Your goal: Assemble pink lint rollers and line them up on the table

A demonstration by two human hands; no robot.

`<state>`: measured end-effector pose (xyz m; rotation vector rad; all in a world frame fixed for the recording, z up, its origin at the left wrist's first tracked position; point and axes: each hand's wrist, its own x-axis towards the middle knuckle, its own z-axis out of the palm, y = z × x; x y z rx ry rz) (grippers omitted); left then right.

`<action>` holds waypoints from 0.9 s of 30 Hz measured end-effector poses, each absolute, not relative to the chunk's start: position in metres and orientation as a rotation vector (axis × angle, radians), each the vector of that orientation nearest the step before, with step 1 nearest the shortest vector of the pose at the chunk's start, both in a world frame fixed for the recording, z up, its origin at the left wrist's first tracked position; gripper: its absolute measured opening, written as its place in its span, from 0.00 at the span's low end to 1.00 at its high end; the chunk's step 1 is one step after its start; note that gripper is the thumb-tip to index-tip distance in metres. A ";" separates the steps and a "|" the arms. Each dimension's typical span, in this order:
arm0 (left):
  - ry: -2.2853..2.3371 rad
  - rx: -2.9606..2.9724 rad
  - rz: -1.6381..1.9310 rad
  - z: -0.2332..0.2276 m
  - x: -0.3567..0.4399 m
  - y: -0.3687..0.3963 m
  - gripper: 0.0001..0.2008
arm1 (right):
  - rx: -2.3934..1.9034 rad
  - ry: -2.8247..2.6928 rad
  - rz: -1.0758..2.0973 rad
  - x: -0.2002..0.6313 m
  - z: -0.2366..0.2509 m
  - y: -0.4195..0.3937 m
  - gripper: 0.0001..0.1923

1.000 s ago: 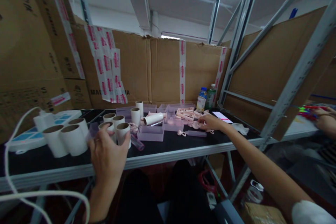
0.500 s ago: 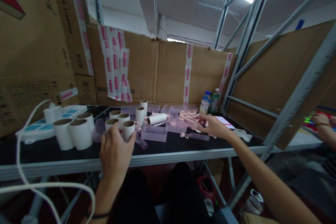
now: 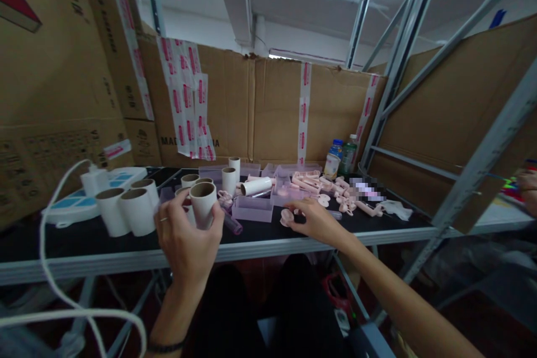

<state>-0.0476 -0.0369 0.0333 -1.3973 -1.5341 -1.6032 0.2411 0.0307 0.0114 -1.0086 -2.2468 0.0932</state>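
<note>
My left hand (image 3: 188,229) is closed around a white cardboard tube (image 3: 203,201), held upright with its brown hollow end up, just above the black shelf. Other white tubes stand behind it, partly hidden by my fingers. My right hand (image 3: 314,221) is at the middle of the shelf, thumb and fingers pinching a small pink plastic piece (image 3: 287,217) whose exact kind I cannot make out. Beside that hand sits a translucent purple tray (image 3: 252,210). More pink plastic parts (image 3: 346,204) lie scattered behind and to the right of it.
Several wider white tubes (image 3: 112,215) stand at left, near a white-and-blue device (image 3: 75,204) with a white cable (image 3: 42,235). Two bottles (image 3: 334,159) stand against the cardboard wall (image 3: 272,112). A metal post (image 3: 474,145) rises at right, with another person's hand beyond it.
My left hand has raised the tube slightly towards me. My right hand has moved left and nearer from the pink parts, now with a small pink piece at its fingertips.
</note>
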 end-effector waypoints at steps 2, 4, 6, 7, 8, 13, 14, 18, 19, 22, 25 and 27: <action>-1.463 -1.446 -1.689 0.037 -0.043 -0.043 0.27 | -0.998 -2.198 0.135 0.242 0.013 0.029 0.17; -1.409 -1.570 -1.804 0.039 -0.036 -0.049 0.26 | -0.973 -2.134 0.188 0.241 0.018 0.024 0.15; -1.374 -1.750 -1.902 0.040 -0.028 -0.053 0.25 | -0.944 -2.048 0.252 0.240 0.027 0.015 0.12; -1.358 -1.842 -1.922 0.040 -0.023 -0.055 0.24 | -0.930 -1.998 0.288 0.238 0.032 0.009 0.11; -1.335 -1.923 -1.919 0.040 -0.018 -0.057 0.23 | -0.917 -1.949 0.326 0.236 0.037 0.003 0.13; -1.166 -2.223 -1.780 0.034 0.003 -0.062 0.22 | -0.829 -1.770 0.539 0.220 0.063 -0.024 0.21; -1.157 -2.269 -1.762 0.032 0.005 -0.062 0.23 | -0.797 -1.743 0.606 0.216 0.066 -0.029 0.22; -1.126 -2.347 -1.663 0.025 0.010 -0.063 0.27 | -0.722 -1.750 0.765 0.203 0.074 -0.039 0.23; -1.102 -2.351 -1.633 0.024 0.010 -0.063 0.28 | -0.735 -1.768 0.748 0.202 0.074 -0.040 0.23; -1.044 -2.373 -1.565 0.024 0.010 -0.065 0.33 | -0.791 -1.836 0.708 0.200 0.071 -0.041 0.25; -1.046 -2.407 -1.551 0.025 0.011 -0.068 0.35 | -0.823 -1.889 0.784 0.200 0.067 -0.044 0.27; -1.030 -2.439 -1.536 0.027 0.012 -0.069 0.35 | -0.825 -1.899 0.819 0.198 0.065 -0.047 0.27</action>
